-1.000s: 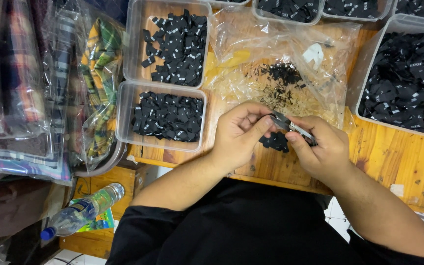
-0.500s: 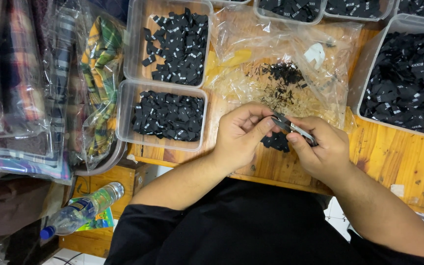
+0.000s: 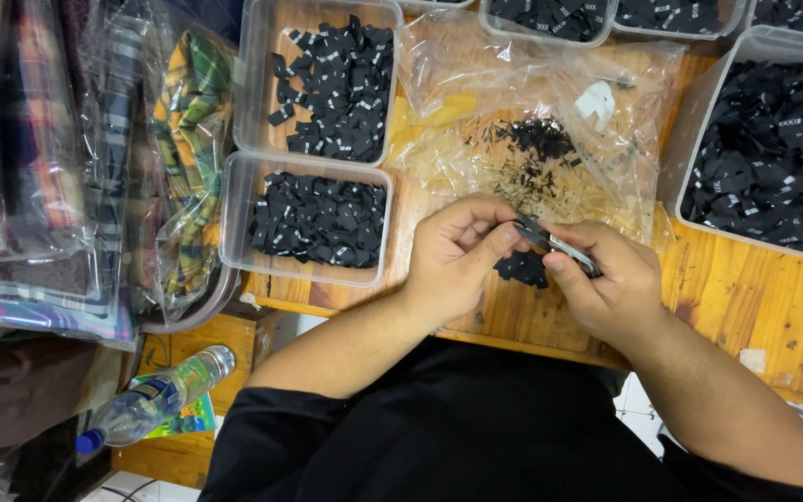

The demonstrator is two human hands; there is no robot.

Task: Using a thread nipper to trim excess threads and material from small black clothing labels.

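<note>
Almost nothing has moved: the left hand [image 3: 457,256] and right hand [image 3: 606,284] have kept pinching the snips [image 3: 558,244] and label [image 3: 530,226] between them.

Light is bright and even across the wooden table [image 3: 745,307], falling from overhead, so shadows stay short and soft: a faint one sits under the left hand [image 3: 457,256] and the right hand [image 3: 606,284]. White glare streaks the clear plastic bag [image 3: 550,102] and the wrapped fabrics [image 3: 76,167] at the left, washing out what lies beneath. The bottle [image 3: 155,395] catches a small highlight. The lower left corner is dim and murky. Focus is sharp on the hands and on the black labels in the trays [image 3: 313,218]; the dark shirt [image 3: 457,437] shows almost no detail. The wide lens bends the tray edges near the frame's border.
</note>
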